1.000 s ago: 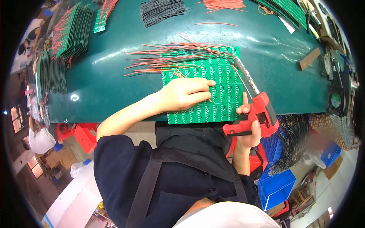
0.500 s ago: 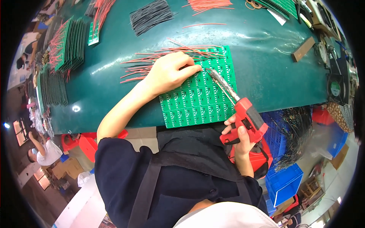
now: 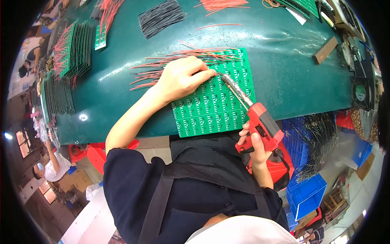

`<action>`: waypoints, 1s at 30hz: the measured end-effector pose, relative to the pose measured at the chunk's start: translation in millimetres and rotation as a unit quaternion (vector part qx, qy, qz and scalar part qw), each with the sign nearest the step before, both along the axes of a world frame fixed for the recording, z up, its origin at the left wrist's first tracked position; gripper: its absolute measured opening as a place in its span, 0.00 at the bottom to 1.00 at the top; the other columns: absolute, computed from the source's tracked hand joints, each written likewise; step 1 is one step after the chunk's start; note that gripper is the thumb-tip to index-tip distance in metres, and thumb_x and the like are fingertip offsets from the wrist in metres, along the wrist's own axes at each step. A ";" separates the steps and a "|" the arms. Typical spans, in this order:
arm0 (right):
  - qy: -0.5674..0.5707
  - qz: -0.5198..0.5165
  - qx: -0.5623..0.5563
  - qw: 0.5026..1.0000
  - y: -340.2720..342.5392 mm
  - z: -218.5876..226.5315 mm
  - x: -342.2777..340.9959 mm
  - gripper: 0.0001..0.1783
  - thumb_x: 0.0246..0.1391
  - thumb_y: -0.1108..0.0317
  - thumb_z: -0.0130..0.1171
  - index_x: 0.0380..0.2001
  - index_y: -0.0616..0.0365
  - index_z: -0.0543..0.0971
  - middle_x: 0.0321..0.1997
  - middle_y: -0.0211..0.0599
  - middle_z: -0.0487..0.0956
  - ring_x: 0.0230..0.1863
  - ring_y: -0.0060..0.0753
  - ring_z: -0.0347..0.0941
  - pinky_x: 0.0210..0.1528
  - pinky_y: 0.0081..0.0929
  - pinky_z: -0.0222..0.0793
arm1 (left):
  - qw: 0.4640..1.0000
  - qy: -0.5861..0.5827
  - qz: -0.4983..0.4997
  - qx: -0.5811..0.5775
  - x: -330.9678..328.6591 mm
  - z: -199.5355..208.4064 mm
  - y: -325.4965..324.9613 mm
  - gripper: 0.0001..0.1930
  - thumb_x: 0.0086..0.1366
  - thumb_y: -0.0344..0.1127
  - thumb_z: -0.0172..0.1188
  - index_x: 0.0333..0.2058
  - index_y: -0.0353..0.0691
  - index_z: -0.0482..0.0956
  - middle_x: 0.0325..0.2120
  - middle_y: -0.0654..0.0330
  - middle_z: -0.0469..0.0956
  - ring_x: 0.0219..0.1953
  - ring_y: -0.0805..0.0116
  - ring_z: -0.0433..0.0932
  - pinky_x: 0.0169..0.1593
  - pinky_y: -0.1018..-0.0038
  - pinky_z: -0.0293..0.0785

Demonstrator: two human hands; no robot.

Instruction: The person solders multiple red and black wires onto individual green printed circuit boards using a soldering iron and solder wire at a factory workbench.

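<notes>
A green sheet of small circuit boards [image 3: 215, 110] lies at the table's near edge in front of me. Several red wires [image 3: 150, 74] spread across its far rows and stick out past its left side. My left hand [image 3: 185, 77] rests over the wires and the board, thumb and forefinger pinched together; what is between them is too small to make out. A red soldering gun [image 3: 264, 126] is gripped by my right hand [image 3: 258, 148], its long metal barrel slanting up and left. The tip meets the board right beside my left fingertips.
Bundles of black wires [image 3: 161, 18] and red wires [image 3: 221, 4] lie at the back. Green boards [image 3: 77, 51] stand in rows at the left. A brown block [image 3: 325, 51] and a small fan [image 3: 360, 93] are at the right. Blue crates [image 3: 306, 197] stand below the table's right side.
The soldering gun's tip has shifted slightly left, closer to my left fingertips. My left hand keeps its pinch in place. A person at the far left has moved a little.
</notes>
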State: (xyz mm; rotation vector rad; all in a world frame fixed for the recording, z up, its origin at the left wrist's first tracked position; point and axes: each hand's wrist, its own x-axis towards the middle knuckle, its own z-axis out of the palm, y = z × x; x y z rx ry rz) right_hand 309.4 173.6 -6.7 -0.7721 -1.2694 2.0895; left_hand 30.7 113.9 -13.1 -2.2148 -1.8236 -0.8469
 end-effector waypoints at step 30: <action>0.002 0.005 -0.032 0.999 2.5 -0.9 3.8 0.17 0.53 0.73 0.53 0.46 0.70 0.70 0.36 0.46 0.76 0.23 0.27 0.73 0.24 0.23 0.72 | 0.999 0.041 -0.002 -0.018 2.3 4.3 2.3 0.11 0.45 0.27 0.62 0.32 0.41 0.79 0.24 0.64 0.73 0.24 0.69 0.74 0.24 0.75 0.71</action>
